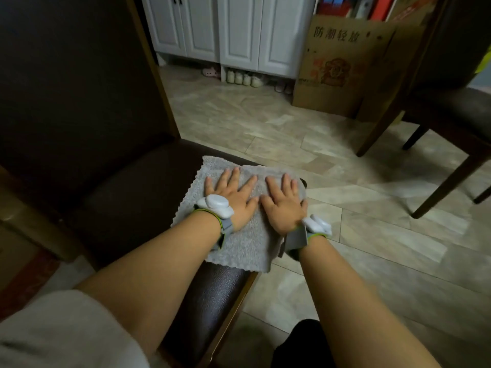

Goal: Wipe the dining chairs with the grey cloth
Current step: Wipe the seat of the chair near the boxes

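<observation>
Grey cloth (239, 208): fluffy terry texture, scalloped edges, spread mostly flat on the right front part of the near dining chair's seat (138, 205), right edge draping slightly over the seat rim. Seat is dark brown leather-look upholstery with a wood frame; the tall dark backrest (74, 83) fills the left of the view. Left hand (233, 192): palm down, flat on the cloth, fingers straight and spread, pointing far; gripping nothing. Right hand (285, 200): same pose just beside it, palm down, fingers extended, thumb nearly touching the left thumb; also gripping nothing, just pressing on the cloth. Both forearms reach in from the near edge, roughly parallel. Each wrist carries a grey strap with a white device, left wrist device (216, 205), right wrist device (317, 224). Second dining chair (446, 120) stands well apart at the far right on the tiled floor (265, 123). Cardboard box (342, 62) with printed characters sits far, beside white cabinets (228, 30); shoes (243, 78) line up under the cabinets.
</observation>
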### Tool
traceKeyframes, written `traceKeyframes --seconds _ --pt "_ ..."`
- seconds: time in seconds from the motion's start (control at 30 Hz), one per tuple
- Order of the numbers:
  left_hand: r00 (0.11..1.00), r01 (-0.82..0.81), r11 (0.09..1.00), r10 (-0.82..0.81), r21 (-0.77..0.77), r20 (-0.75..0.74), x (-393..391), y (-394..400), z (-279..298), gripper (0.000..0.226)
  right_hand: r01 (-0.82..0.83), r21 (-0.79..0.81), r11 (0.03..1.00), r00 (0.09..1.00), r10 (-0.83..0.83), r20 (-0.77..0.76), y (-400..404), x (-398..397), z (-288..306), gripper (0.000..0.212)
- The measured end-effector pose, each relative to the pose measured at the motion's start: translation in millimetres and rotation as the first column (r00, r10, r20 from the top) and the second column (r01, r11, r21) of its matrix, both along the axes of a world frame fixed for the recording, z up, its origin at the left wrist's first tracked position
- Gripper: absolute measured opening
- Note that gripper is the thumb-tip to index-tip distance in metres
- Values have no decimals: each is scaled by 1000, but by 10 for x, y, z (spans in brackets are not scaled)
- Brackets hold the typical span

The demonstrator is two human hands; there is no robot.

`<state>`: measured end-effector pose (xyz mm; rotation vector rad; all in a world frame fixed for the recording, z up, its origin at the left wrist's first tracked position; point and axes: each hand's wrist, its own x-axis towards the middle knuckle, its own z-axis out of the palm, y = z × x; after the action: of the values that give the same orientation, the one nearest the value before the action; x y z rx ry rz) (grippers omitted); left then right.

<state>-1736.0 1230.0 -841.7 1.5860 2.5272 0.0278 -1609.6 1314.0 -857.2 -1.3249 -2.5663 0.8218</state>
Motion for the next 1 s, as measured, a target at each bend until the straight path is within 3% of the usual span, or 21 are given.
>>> traceKeyframes --seconds 0.23,0.47,0.73,0.83,1.0 --pt "998 11 991 -20 134 66 -85 43 -4 67 124 -48 991 990 -121 70 260 -146 72 63" --pt "996 91 995 -92 50 21 -59 -261 -10 68 237 -3 972 972 -237 5 -159 -171 -41 60" --pt "998 -3 1000 4 -10 59 -107 -1420 57 77 -18 225 974 998 3 65 -1329 -73 -84 69" --pt "997 -10 1000 10 -4 75 -240 -1405 57 81 -33 291 956 998 14 68 -1336 -206 -46 69" --pt "996 -58 998 57 12 68 -515 -1230 5 68 -206 274 939 954 131 271 -1007 -482 49 65"
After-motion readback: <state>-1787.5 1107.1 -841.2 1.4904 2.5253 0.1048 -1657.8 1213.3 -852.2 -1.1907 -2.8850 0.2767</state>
